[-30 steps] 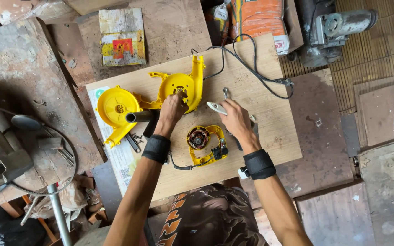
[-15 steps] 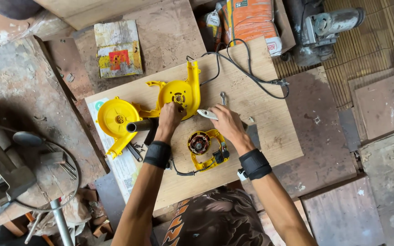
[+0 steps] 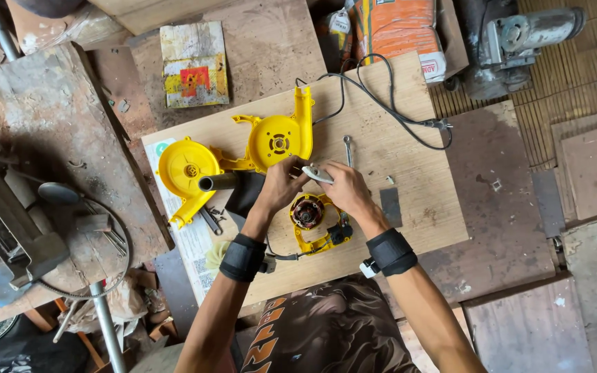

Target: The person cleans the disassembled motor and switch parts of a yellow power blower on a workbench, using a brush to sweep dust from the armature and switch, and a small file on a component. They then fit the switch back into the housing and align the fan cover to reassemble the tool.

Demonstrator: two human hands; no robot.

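My left hand [image 3: 279, 188] and my right hand [image 3: 343, 190] meet over a wooden board [image 3: 409, 173]. Between them they hold a small pale flat piece [image 3: 318, 174]; the right hand grips it and the left fingertips pinch its near end. Just below the hands lies a yellow handle shell with an exposed motor [image 3: 308, 214]. A yellow round housing half [image 3: 278, 138] lies right behind the left hand. A second yellow housing half [image 3: 186, 169] sits further left, with a dark metal tube [image 3: 217, 182] beside it. Both wrists wear black bands.
A spanner [image 3: 347, 148] and a black cord [image 3: 381, 103] lie on the board behind the hands, a small dark plate [image 3: 390, 207] to the right. A printed sheet [image 3: 191, 238] hangs off the board's left. An orange bag [image 3: 399, 31] and a grey power tool [image 3: 519, 34] sit at the back.
My left hand has left the centre yellow housing and come right to the pale piece in my right hand. The view has shifted slightly.
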